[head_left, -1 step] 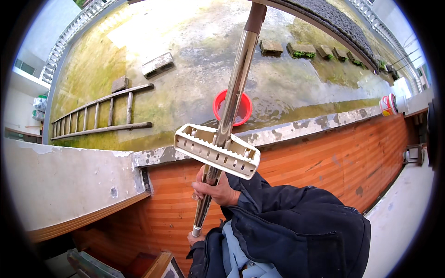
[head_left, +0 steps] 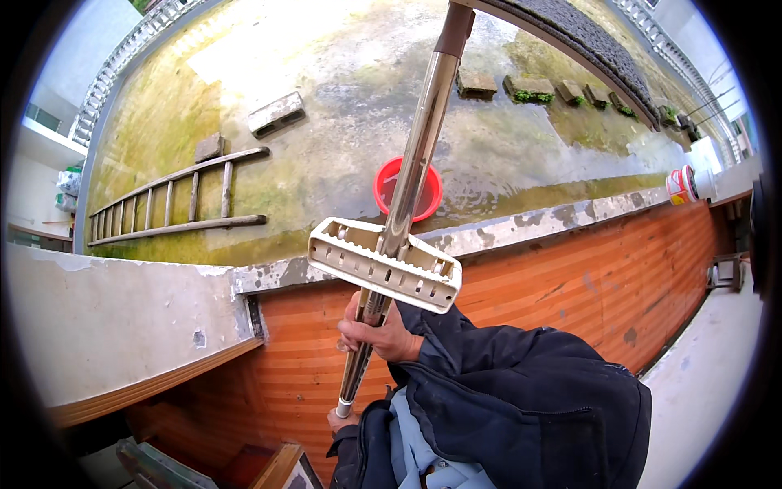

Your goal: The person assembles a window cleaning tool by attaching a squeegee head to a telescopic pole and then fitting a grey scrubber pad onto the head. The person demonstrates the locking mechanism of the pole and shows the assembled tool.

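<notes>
A mop with a shiny metal pole (head_left: 421, 138) reaches away from me, its dark grey fluffy pad (head_left: 574, 45) raised at the far upper right. Partway along the pole sits a cream plastic crosspiece (head_left: 383, 265) with a toothed edge and slots. My right hand (head_left: 381, 332) is closed round the pole just below this crosspiece. Lower down, my left hand (head_left: 342, 420) wraps the pole's near end, partly hidden by my dark sleeve. Behind the pole, a red basin (head_left: 433, 193) stands on the wet ground, partly covered by the pole.
A wooden ladder (head_left: 179, 234) lies on the mossy concrete at left, near a hollow block (head_left: 277, 115). Several blocks (head_left: 529, 88) stand in a row at right. A low worn ledge (head_left: 562, 217) edges the striped orange floor (head_left: 562, 285). A white-and-red bucket (head_left: 681, 186) sits at the ledge's far right.
The mop has shifted very slightly to the right, crosspiece and pad with it. Both hands keep their hold.
</notes>
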`<state>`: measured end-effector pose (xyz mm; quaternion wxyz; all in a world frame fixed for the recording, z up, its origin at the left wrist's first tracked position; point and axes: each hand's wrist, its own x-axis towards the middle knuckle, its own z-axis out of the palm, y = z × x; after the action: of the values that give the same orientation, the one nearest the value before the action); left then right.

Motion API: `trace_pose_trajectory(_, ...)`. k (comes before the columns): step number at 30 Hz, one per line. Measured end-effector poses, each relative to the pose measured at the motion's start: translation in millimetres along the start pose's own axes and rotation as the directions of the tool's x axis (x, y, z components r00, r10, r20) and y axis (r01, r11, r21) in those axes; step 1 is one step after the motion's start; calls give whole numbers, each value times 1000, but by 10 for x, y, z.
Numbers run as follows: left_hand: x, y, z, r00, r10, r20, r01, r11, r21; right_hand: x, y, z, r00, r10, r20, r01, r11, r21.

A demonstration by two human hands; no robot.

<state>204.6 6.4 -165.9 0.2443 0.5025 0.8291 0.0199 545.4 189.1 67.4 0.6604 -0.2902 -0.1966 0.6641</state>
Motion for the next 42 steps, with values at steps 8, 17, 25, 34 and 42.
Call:
trace_pose_trajectory(8,67,-139,-70,976,-83,202,92,995,-39,35,-97,-1,991,10,133,-14,1000,24)
trace_pose_trajectory(17,39,-27,-245,980,-70,187,74,997,-16,6,-156,76,985,26,168,-39,997,73)
trace_pose_trajectory(25,50,-183,-305,977,81,195,-73,996,-52,50,-278,86,980,-9,197,-17,991,135)
trace_pose_trajectory(34,130,-75,-414,775,137,617,-47,986,-160,-10,-406,72,945,22,326,-86,979,186)
trace_pose_trajectory(42,58,7,-339,839,102,535,-36,991,-132,-96,-414,56,962,89,258,-131,980,148)
